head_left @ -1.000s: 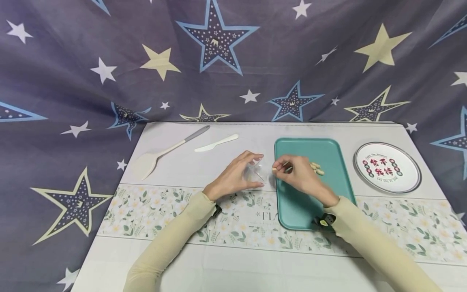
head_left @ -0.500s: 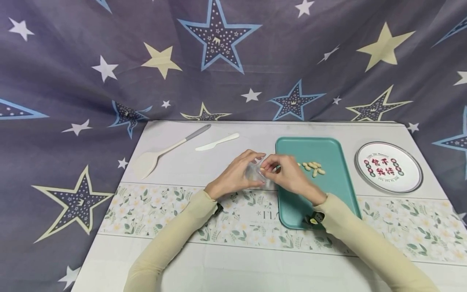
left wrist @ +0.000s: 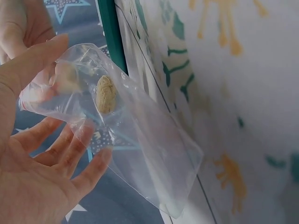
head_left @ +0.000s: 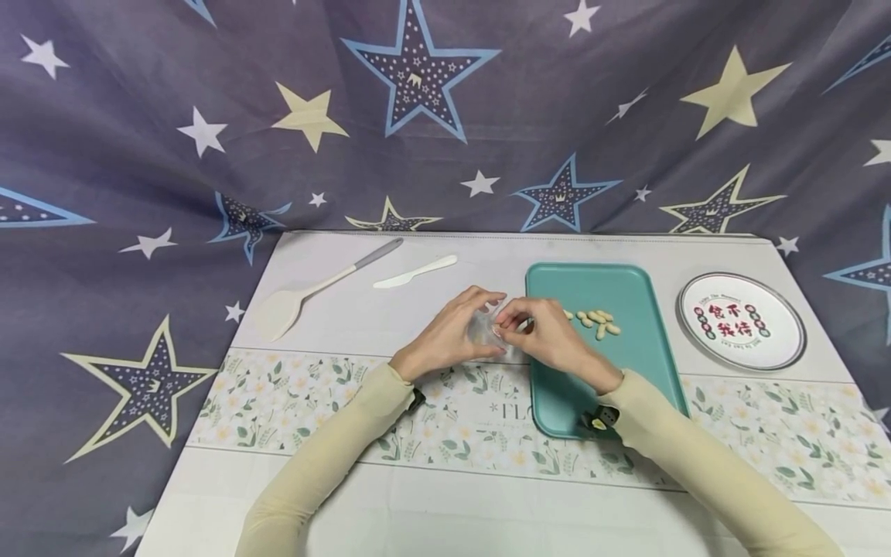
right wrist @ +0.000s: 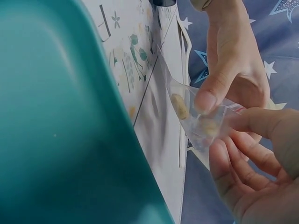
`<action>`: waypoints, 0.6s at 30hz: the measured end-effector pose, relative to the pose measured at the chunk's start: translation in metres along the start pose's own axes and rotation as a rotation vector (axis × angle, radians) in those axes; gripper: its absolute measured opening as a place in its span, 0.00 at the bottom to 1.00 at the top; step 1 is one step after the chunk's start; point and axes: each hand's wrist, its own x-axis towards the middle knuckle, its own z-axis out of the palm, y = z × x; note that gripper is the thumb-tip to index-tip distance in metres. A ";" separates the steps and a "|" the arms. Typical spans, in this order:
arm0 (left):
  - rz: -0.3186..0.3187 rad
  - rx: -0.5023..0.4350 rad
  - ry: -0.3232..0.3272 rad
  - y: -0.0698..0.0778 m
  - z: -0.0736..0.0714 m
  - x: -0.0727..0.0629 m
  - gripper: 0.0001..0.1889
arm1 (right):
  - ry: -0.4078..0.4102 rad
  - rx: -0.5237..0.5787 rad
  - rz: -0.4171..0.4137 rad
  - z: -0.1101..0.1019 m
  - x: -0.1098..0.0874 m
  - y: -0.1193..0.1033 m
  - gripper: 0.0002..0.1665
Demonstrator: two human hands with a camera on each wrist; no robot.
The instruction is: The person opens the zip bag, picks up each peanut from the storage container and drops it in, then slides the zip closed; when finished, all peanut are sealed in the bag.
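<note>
Behind the white worktop (head_left: 418,510), with its band of printed flowers, hangs a dark curtain (head_left: 487,93) covered in stars. From the head view I see my left grip (head_left: 452,329) curved round a clear bag (head_left: 480,329), and my right grip (head_left: 546,333) up against its mouth, fingertips drawn close together. The bag is just left of the green tray (head_left: 557,402), where several peanuts (head_left: 599,318) lie loose near my right grip. From up there the bag is only a pale shimmer.

The left wrist view tells me more: one peanut (left wrist: 106,94) sits in the bag, which hangs slanting between my thumb and part-spread fingers. A second, yellowish shape is blurred beside my right fingertips. The right wrist view also gives me both, plus my left thumb pressing the plastic and a red strip (right wrist: 238,109) at the mouth. Whether my right fingertips have hold of the blurred shape, or of the bag's edge, I cannot tell.

Only the head view takes in the whole plate (head_left: 741,320) right of the tray, and the white knife (head_left: 415,271) and spoon (head_left: 280,315) to the left.
</note>
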 end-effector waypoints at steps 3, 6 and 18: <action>-0.001 0.001 -0.004 0.000 0.000 -0.001 0.44 | 0.013 0.002 -0.001 -0.001 -0.002 0.000 0.06; -0.001 0.007 -0.006 0.000 0.000 -0.001 0.44 | 0.027 0.004 0.000 -0.003 -0.004 0.001 0.06; -0.004 0.013 0.000 0.001 0.000 -0.002 0.45 | 0.098 -0.042 -0.027 -0.016 -0.013 0.012 0.05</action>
